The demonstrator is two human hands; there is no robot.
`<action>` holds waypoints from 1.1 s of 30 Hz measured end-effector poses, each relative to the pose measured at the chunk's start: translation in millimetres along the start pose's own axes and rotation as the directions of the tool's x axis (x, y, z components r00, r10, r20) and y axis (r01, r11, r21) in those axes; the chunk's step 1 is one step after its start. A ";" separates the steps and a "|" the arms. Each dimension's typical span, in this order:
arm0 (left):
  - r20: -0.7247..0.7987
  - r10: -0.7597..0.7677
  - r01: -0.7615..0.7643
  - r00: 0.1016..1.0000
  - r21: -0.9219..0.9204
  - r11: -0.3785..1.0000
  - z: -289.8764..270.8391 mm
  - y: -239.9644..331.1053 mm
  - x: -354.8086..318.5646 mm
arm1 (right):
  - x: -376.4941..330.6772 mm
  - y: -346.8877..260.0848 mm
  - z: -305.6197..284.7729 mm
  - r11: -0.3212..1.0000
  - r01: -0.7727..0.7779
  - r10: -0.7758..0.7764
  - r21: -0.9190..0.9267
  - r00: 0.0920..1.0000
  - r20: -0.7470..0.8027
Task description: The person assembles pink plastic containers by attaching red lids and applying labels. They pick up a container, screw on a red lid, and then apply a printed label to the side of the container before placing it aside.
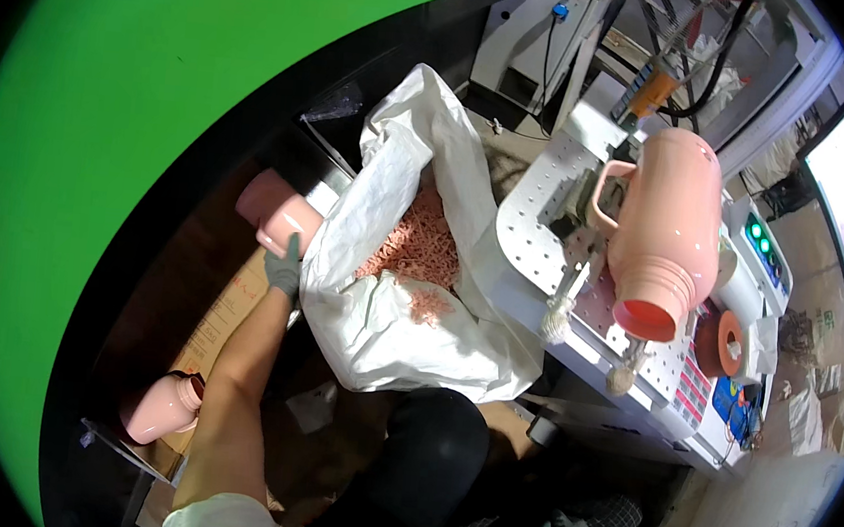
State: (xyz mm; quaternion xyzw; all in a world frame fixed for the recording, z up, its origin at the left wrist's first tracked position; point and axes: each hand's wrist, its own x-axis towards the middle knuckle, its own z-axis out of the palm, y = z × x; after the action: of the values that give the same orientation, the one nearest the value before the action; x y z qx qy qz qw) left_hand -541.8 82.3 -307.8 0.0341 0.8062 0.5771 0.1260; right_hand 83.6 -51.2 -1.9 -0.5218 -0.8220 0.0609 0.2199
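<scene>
My left hand [283,269], in a grey glove, reaches out to the left of a white sack. It is at a pink plastic jug [285,219] that lies tilted against the sack, and its fingers are closed on the jug's near side. A second pink jug [163,410] lies lower left, beside my forearm. A larger-looking pink jug [669,220] with a side handle sits on the perforated machine table at the right, its open mouth toward me. I cannot see my right hand.
The white sack [337,321] gapes open in the middle, with pink plastic shavings [422,243] inside. To the right stands the grey machine table [528,235] with a red-and-white keypad [692,393], a control box with green lights [767,249] and a roll of reddish tape [716,344]. A cardboard sheet [227,307] lies left.
</scene>
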 end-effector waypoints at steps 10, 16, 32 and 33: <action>0.010 0.486 -0.414 0.874 0.538 0.734 -153.1 120.3 -82.4 | -14.1 11.1 -15.3 0.975 -0.136 0.130 0.176 0.991 0.045; 0.293 0.828 -0.872 0.478 0.275 0.405 -272.8 161.6 -224.5 | -16.7 3.5 1.7 0.740 -0.265 0.266 0.618 0.960 0.093; 0.883 0.334 -0.130 -0.331 -0.393 0.910 -158.0 228.5 -453.0 | -70.1 -45.0 -1.1 0.374 -0.088 0.181 0.923 0.983 0.020; 0.856 0.320 -0.177 -0.406 -0.417 0.891 -156.2 242.5 -454.2 | -73.7 -36.9 -11.4 0.418 -0.090 0.186 0.904 0.983 0.012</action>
State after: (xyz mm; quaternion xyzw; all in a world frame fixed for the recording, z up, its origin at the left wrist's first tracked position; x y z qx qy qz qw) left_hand -162.9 -72.3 41.6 0.6629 0.3027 0.3505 0.5883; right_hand 84.2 -134.5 -1.5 -0.3917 -0.6061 0.4840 0.4949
